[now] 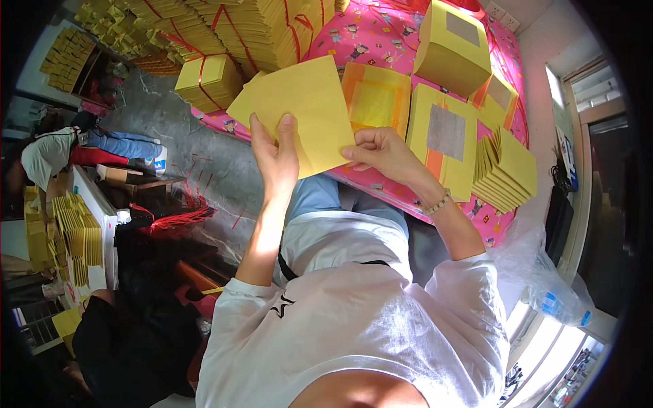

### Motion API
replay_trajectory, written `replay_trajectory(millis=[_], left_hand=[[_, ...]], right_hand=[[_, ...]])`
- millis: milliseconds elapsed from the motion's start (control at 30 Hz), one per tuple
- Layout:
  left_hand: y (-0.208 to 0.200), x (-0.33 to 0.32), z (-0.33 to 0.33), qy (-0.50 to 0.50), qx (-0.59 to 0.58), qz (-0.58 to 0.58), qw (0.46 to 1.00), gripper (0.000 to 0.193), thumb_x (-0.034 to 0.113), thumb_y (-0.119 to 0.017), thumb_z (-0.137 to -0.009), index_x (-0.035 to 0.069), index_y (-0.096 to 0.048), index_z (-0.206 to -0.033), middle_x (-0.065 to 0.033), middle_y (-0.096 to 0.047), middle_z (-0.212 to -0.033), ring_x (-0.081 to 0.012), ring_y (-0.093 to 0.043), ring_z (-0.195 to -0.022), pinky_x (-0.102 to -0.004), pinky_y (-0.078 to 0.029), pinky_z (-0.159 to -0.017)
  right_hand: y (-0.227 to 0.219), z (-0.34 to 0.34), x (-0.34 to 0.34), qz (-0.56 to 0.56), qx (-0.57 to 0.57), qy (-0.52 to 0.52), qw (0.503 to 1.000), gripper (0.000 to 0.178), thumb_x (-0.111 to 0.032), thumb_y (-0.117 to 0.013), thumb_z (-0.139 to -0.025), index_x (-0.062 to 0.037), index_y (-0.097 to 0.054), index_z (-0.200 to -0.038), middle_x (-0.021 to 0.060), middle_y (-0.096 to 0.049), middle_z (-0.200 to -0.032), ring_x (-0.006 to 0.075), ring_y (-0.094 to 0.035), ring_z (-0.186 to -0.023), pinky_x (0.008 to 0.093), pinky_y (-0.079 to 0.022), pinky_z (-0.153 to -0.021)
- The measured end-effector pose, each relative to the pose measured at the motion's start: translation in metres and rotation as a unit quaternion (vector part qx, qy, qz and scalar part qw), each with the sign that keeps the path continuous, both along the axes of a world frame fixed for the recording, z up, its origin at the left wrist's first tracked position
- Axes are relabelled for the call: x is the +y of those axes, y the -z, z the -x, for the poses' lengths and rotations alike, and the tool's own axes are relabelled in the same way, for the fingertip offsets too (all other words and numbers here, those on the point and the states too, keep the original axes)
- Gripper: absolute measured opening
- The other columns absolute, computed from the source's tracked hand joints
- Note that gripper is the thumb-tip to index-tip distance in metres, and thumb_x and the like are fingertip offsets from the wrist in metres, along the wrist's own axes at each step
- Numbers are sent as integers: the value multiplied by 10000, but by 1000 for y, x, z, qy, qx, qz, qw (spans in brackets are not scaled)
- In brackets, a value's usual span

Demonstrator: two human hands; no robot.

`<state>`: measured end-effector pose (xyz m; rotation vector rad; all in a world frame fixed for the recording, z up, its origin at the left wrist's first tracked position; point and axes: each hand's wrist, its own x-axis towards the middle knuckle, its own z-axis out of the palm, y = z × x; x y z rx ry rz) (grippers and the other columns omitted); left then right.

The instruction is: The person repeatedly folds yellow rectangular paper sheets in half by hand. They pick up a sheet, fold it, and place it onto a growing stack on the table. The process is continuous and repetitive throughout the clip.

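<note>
A flat, square piece of yellow paper is held up over the near edge of the pink table. My left hand grips it from the lower left, thumb lying on its face and the other fingers mostly behind. At its lower right edge my right hand pinches it between thumb and bent fingers. Another yellow piece shows behind its left side; whether I hold that one too, I cannot tell. Just beyond my right hand lies an orange-edged yellow pad, beside a yellow paper block with a grey patch and orange band.
Pink patterned cloth covers the table. Tall red-tied yellow stacks stand at the back left, a thick block at the back right. A fanned yellow stack lies right. Another person bends over a table at left.
</note>
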<state>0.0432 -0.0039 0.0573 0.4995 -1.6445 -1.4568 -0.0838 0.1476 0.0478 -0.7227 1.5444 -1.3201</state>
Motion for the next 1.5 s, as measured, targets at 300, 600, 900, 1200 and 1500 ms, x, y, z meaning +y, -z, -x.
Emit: replay_trajectory(millis=[300,600,900,1200,1500], left_hand=[[20,8,-32,43,-28,-39,998,321,61,-505,-965,-28,-424,-1262,-112,-560,-1143,-168,-538,-1039,-292,-424,-917],[40,12,-52,58,-30,-167,984,340,106,-527,-981,-14,-413,-1278,-94,-577,-1125,-140,-547,-1021,-285,-444,-905],[44,8,-62,79,-36,-218,972,370,160,-549,-987,10,-440,-1307,-61,-600,-1157,-103,-571,-1010,-260,-468,-876],[34,-31,-51,13,-1,-200,980,325,160,-509,-1004,0,-472,-1284,-63,-590,-1173,-99,-554,-1048,-259,-452,-896],[48,-106,-17,31,-118,-169,978,242,235,-559,-979,10,-578,-1065,-28,-646,-744,-63,-587,-560,-210,-436,-482]], right_hand=[[8,-4,-13,59,-26,27,998,241,-226,-668,-919,15,-673,-932,15,-676,-807,53,-608,-723,211,-485,-664],[8,-8,-33,54,-54,45,996,225,-212,-628,-945,10,-663,-949,23,-673,-832,59,-628,-733,207,-512,-649],[15,2,-61,51,-52,32,997,227,-228,-634,-941,-1,-630,-945,11,-649,-823,50,-613,-733,201,-499,-636],[4,-6,-71,47,57,-47,996,198,-198,-628,-931,-2,-608,-944,-8,-609,-789,30,-562,-717,205,-451,-613],[21,50,-150,17,385,0,923,310,-268,-594,-912,5,-662,-1043,92,-676,-817,160,-631,-771,314,-498,-719]])
